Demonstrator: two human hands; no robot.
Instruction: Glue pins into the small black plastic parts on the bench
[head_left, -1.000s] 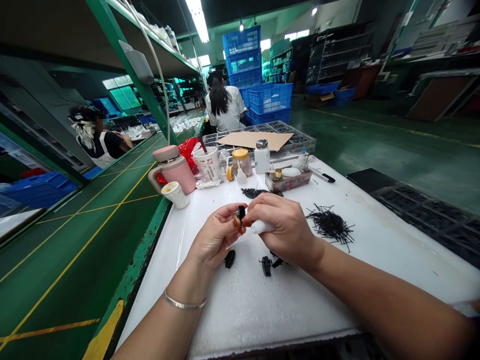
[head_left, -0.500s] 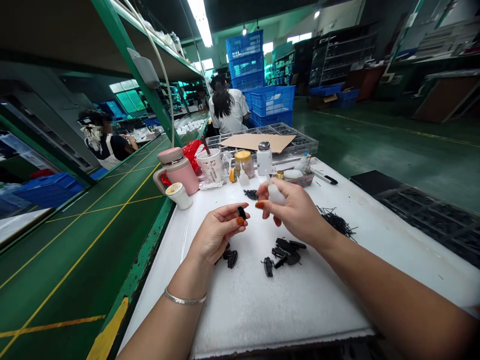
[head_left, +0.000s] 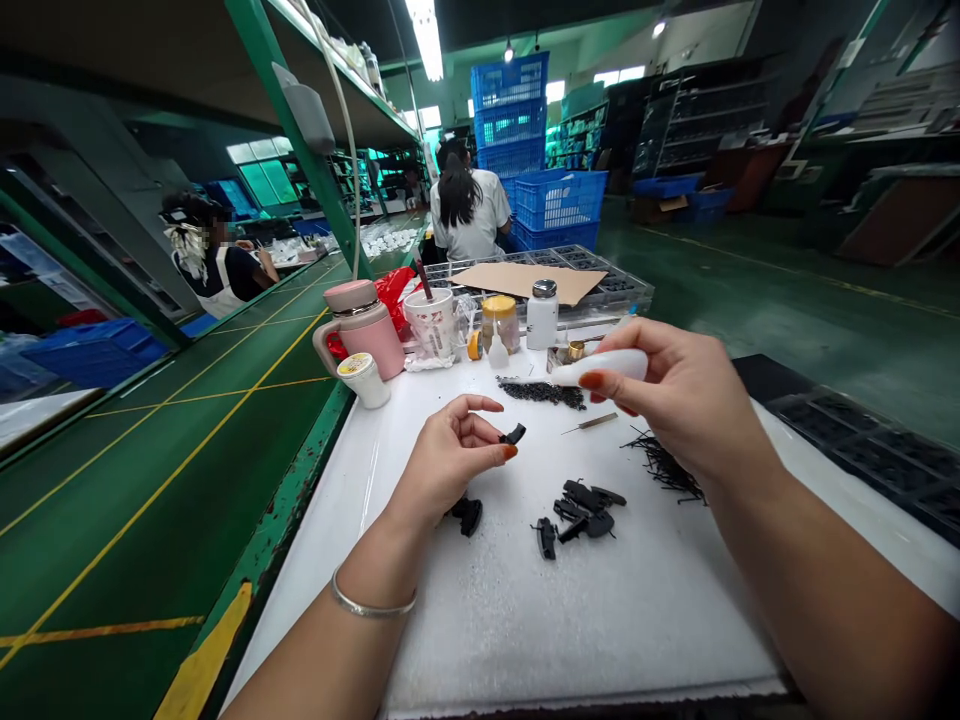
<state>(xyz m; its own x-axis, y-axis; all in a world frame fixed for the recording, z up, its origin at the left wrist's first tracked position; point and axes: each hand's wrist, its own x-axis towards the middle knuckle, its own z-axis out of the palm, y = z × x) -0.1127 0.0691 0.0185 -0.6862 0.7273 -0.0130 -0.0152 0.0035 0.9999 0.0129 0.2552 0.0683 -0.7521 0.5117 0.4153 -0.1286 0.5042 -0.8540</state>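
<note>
Head view. The left hand (head_left: pixel 454 450) held a small black part (head_left: pixel 514 434) pinched between thumb and fingers, clear of the white table (head_left: pixel 600 620). The right hand (head_left: pixel 675 390) gripped a white squeeze bottle (head_left: pixel 622 364) between thumb and fingers, its narrow end toward the left, near the small black pieces (head_left: pixel 544 393).

Change noted: a second earlier the right hand's fingers were at the part, with the bottle in the same hand; half a second later they had come away. The right hand now stood well apart from the left, and the bottle showed lengthwise. In my judgement the contact between the hands had ended, leaving the part in the left hand alone while the bottle was free to be aimed.

A thin-pointed tool (head_left: pixel 598 422) lay on the table between the hands. It did not show in the earlier frames; whether it had been set down or merely uncovered could not be told.

More black parts lay in a cluster (head_left: pixel 585 508) nearer the wearer, others (head_left: pixel 469 515) beside the left hand, partly hidden by it. Thin black sticks (head_left: pixel 664 465) lay heaped by the right forearm, partly covered.
</note>
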